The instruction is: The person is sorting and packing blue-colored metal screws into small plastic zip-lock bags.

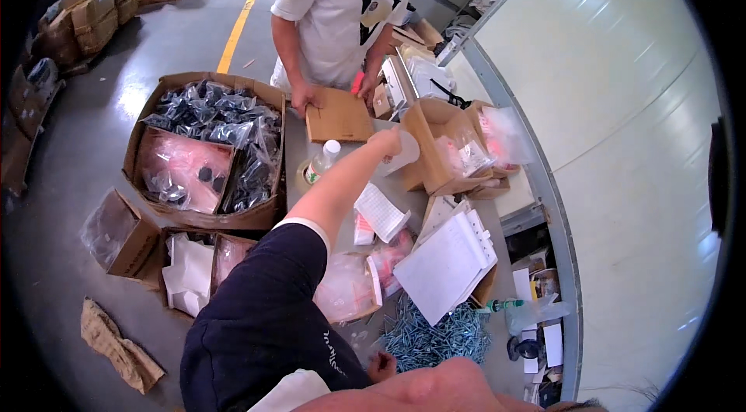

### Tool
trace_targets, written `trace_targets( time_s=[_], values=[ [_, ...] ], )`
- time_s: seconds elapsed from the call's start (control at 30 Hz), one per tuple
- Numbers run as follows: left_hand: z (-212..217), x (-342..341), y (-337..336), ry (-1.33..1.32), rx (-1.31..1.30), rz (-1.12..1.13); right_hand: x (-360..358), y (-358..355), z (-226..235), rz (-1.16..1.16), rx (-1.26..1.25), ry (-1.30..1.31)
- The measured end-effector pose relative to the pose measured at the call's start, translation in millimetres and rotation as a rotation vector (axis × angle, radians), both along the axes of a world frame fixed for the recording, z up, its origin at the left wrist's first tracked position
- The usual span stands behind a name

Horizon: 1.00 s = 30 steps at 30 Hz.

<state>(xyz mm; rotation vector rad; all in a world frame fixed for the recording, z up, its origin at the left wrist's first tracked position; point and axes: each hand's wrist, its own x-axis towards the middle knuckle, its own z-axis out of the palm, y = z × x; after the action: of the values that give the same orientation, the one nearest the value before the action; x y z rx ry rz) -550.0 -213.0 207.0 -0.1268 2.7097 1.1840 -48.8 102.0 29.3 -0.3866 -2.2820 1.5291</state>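
Note:
My left hand (385, 143) reaches far across the table, closed on a translucent white plastic cup (404, 151). The cup is beside an open cardboard box (423, 128) with small plastic bags in it. Below my forearm, a clear bottle with a white cap (331, 148) stands on the table. Near the lower edge is my right hand (381, 366), its fingers curled and partly hidden. It lies beside a heap of bluish metal screws (435, 334); what it holds, if anything, does not show. Opposite me, a co-worker's two hands hold a flat brown cardboard box (339, 116).
Left of the table, a large carton (148, 194) holds bagged black parts. Smaller open boxes (140, 245) stand below it. A stack of papers (447, 264) lies beyond the screws, with pink-printed bags (346, 284) to its left. A pale wall panel (629, 179) bounds the right side.

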Motion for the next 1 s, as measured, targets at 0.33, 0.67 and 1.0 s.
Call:
trace_targets(
  time_s=[0.33, 0.67, 1.0],
  values=[
    [9.9, 64.7, 71.0, 0.482, 0.109, -0.163, -42.8, 10.3, 36.8, -0.085, 0.243, -0.038],
    [-85.0, 301.1, 134.1, -0.01, 0.62, -1.082, -86.1, -45.8, 132.3, -0.055, 0.365, 0.173],
    [-65.5, 325.2, 113.8, 0.089, 0.463, -0.915, -78.5, -59.6, 122.3, 0.046, 0.526, 0.141]
  ],
)
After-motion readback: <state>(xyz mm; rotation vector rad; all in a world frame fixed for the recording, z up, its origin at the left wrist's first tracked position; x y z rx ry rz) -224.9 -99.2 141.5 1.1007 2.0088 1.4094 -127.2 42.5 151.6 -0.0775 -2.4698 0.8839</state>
